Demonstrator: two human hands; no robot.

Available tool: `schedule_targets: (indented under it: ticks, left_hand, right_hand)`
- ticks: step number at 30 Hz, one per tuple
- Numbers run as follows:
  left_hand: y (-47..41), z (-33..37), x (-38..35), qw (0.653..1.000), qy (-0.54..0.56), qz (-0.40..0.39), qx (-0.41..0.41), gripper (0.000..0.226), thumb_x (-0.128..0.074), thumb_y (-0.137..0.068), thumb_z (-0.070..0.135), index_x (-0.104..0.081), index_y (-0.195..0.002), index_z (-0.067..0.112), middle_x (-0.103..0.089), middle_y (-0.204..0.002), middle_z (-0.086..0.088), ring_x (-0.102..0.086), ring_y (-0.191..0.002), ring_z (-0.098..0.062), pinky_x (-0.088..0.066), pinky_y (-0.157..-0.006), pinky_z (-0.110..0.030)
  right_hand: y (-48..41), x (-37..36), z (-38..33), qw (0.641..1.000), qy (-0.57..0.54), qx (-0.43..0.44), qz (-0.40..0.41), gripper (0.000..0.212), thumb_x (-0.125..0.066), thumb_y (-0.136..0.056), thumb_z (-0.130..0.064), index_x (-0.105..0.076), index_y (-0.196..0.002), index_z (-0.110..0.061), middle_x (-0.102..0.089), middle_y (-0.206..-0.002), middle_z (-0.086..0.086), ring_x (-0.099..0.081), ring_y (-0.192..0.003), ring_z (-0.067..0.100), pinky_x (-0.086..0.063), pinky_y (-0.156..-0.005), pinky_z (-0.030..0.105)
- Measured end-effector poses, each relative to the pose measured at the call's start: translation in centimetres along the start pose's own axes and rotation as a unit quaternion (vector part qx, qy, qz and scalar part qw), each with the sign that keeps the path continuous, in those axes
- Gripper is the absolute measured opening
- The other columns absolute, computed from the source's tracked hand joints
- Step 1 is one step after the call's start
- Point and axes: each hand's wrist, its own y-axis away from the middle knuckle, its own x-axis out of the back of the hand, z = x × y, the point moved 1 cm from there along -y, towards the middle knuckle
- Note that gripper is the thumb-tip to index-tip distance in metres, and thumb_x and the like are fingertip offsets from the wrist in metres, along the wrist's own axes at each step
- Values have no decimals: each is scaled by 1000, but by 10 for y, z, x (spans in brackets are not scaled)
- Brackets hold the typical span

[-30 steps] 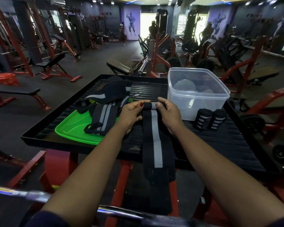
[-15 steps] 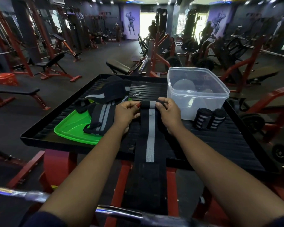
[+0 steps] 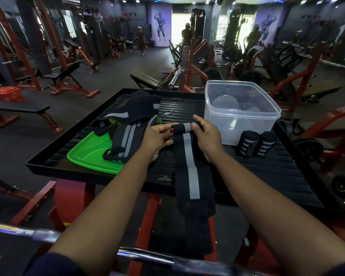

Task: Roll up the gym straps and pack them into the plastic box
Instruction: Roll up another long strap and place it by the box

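My two hands pinch the rolled end of a black-and-grey gym strap (image 3: 189, 172) on a black tray (image 3: 277, 172).
My left hand (image 3: 157, 136) and right hand (image 3: 206, 138) each curl fingers and thumb around the small roll. The strap's tail hangs over the tray's near edge. The clear plastic box (image 3: 241, 116) stands just right of my hands.

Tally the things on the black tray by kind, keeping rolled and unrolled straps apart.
Rolled straps: 2
Half-rolled strap, pinched by left hand and right hand: 1
Loose straps in the pile: at least 2, overlap hides any more
Plastic box: 1
Green lid: 1
Total: at least 7
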Motion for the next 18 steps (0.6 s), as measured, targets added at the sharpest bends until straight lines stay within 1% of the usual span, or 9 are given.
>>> schedule_targets:
  ticks: [3, 5, 6, 8, 10, 12, 14, 16, 18]
  left_hand:
    - [-1, 0, -4, 1000, 18, -7, 11, 25, -46, -100, 17, -65, -112, 5, -69, -101, -12, -65, -91, -21, -58, -78, -29]
    - [0, 1, -6, 1000, 11, -15, 14, 27, -48, -98, 30, -66, -107, 11, -70, -102, -9, -67, -94, -20, -56, -84, -32]
    - [0, 1, -6, 1000, -17, -18, -2, 24, -53, -96, 31, -66, -106, 13, -70, -102, -6, -67, -96, -19, -54, -86, -31]
    - [0, 0, -6, 994, -94, -12, -58, 15, -60, -92, 19, -65, -105, 11, -70, -98, -3, -65, -93, -15, -53, -84, -23]
    - [-1, -1, -5, 990, -119, 14, -72, 12, -59, -93, 13, -62, -104, 11, -67, -95, -1, -63, -91, -16, -52, -81, -22]
    - [-2, -2, -5, 991, -114, 39, -53, 12, -54, -96, 13, -57, -107, 12, -65, -99, -4, -61, -97, -19, -51, -85, -26]
    - [-4, -2, -5, 994, -98, 42, -40, 18, -49, -98, 13, -53, -115, 11, -63, -107, -8, -59, -103, -22, -50, -92, -31]
    - [-5, -2, -6, 995, -91, 35, -30, 29, -46, -99, 12, -48, -128, 9, -59, -118, -11, -56, -111, -23, -45, -101, -35]
    - [-4, -2, -5, 993, -107, 32, -28, 39, -45, -99, 12, -40, -138, 8, -55, -128, -12, -53, -117, -22, -40, -106, -35]
  right_hand:
    - [1, -3, 2, 999, -20, -5, 28, 31, -63, -93, -23, -66, -123, -18, -69, -118, 3, -62, -111, 14, -47, -103, 34]
    - [2, -3, 1, 999, -21, -2, 24, 29, -66, -91, -22, -68, -120, -17, -71, -112, 3, -64, -107, 14, -49, -100, 32]
    - [3, -3, 1, 1000, -23, 2, 14, 30, -67, -91, -22, -68, -120, -17, -71, -111, 3, -65, -107, 14, -49, -99, 30]
    - [3, -5, 1, 999, -42, 7, -9, 32, -65, -92, -19, -64, -123, -16, -69, -112, 1, -64, -107, 13, -49, -98, 27]
    - [4, -8, 1, 998, -64, 3, -26, 27, -55, -98, -18, -64, -123, -19, -69, -113, 2, -65, -107, 14, -51, -97, 30]
    - [6, -10, -1, 991, -123, -19, -41, 27, -43, -103, -16, -67, -113, -21, -72, -107, 7, -67, -99, 18, -55, -91, 35]
    - [7, -9, -5, 975, -206, -55, -62, 28, -42, -103, -11, -69, -103, -18, -73, -96, 10, -67, -87, 23, -56, -80, 37]
    - [7, -7, -7, 958, -264, -77, -81, 25, -46, -101, -6, -70, -98, -14, -74, -88, 8, -67, -79, 21, -57, -73, 33]
    - [7, -6, -6, 947, -292, -92, -94, 20, -49, -99, -3, -68, -98, -9, -74, -86, 6, -70, -75, 16, -58, -72, 29]
